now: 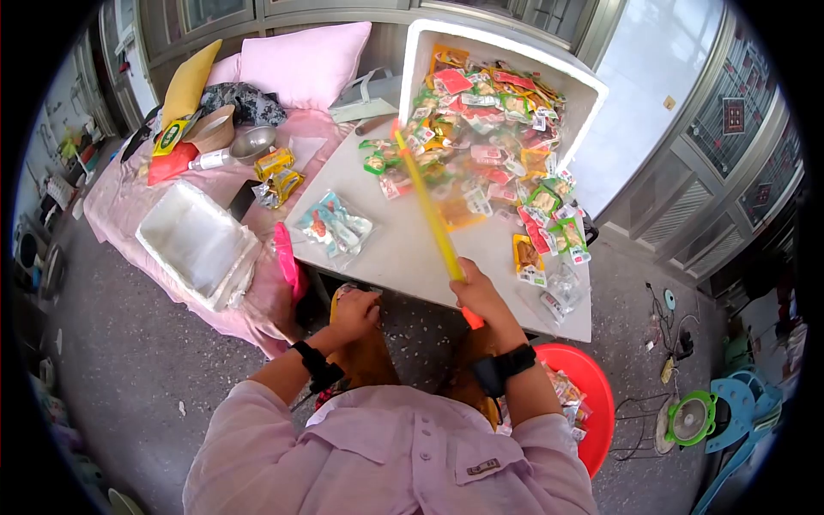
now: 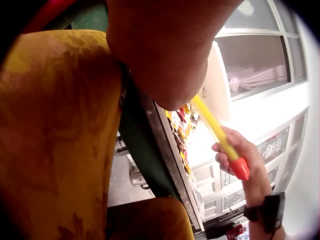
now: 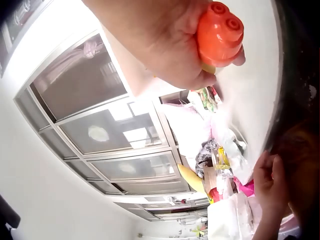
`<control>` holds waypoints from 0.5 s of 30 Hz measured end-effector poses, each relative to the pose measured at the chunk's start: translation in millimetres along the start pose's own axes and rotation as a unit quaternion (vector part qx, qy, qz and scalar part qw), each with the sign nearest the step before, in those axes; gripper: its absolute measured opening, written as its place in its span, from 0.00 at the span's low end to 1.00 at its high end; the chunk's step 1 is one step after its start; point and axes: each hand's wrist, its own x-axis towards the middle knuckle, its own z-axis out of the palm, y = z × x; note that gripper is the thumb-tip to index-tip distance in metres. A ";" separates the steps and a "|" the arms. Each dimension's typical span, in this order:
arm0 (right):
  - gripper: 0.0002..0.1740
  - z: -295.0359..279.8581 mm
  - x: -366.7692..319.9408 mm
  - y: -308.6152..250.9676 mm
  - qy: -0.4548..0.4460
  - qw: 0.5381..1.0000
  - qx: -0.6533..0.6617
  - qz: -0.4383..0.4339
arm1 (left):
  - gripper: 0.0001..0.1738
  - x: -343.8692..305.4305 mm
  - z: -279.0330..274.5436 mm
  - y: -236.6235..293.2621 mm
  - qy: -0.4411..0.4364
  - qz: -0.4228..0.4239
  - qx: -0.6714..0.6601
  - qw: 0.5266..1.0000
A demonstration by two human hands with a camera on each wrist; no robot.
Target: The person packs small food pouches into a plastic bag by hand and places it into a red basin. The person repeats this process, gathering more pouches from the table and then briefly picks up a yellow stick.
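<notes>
Here, right fingers (image 1: 469, 281) clench a yellow stick (image 1: 425, 202) by the foam box (image 1: 481, 36) spilling snack packets (image 1: 489, 146); left fingers (image 1: 365, 302) slack.

speckled grey floor (image 1: 129, 343), pink-covered bed (image 1: 120, 206), grey panelled cabinets (image 1: 730, 163), bright daylight.

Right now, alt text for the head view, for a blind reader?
The right-hand grip holds a yellow stick pointed into a heap of snack packets on a white table, by a tipped foam box. The left-hand grip rests on the knee.
</notes>
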 end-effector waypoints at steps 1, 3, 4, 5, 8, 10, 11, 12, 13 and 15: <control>0.27 -3.3 -3.2 0.4 -0.003 1.000 -0.005 0.001 | 0.13 0.0 -0.9 -6.0 -0.005 -0.004 0.012 1.000; 0.27 -11.5 -11.5 4.8 -0.007 1.000 -0.014 0.002 | 0.13 0.5 -0.1 -15.8 -0.014 -0.009 0.036 0.999; 0.28 -17.3 -20.7 3.7 -0.012 0.999 -0.029 0.015 | 0.12 0.1 1.5 -17.2 -0.009 -0.007 0.042 0.999; 0.28 -23.6 -33.0 1.4 -0.018 0.998 -0.044 0.028 | 0.12 -0.8 2.8 -18.3 -0.002 -0.005 0.048 0.999; 0.28 -33.7 -63.6 25.4 -0.017 0.998 -0.059 0.006 | 0.10 -0.8 1.8 -16.9 0.004 -0.004 0.066 0.998; 0.28 -34.4 -87.5 34.9 -0.004 0.997 -0.079 -0.012 | 0.10 -0.3 2.2 -15.6 0.006 -0.005 0.074 0.997; 0.28 -36.6 -105.4 27.8 0.005 0.995 -0.097 -0.013 | 0.10 -0.2 2.5 -15.6 0.008 -0.006 0.075 0.997; 0.29 -36.8 -119.4 27.7 0.015 0.993 -0.116 -0.015 | 0.09 -0.3 2.7 -15.6 0.010 -0.007 0.077 0.997; 0.29 -35.3 -131.0 39.0 0.009 0.994 -0.112 -0.008 | 0.10 -0.3 2.4 -15.2 0.011 -0.007 0.077 0.997; 0.30 -34.5 -155.1 64.0 0.000 0.995 -0.103 0.006 | 0.10 0.3 2.2 -13.3 0.010 -0.007 0.077 0.997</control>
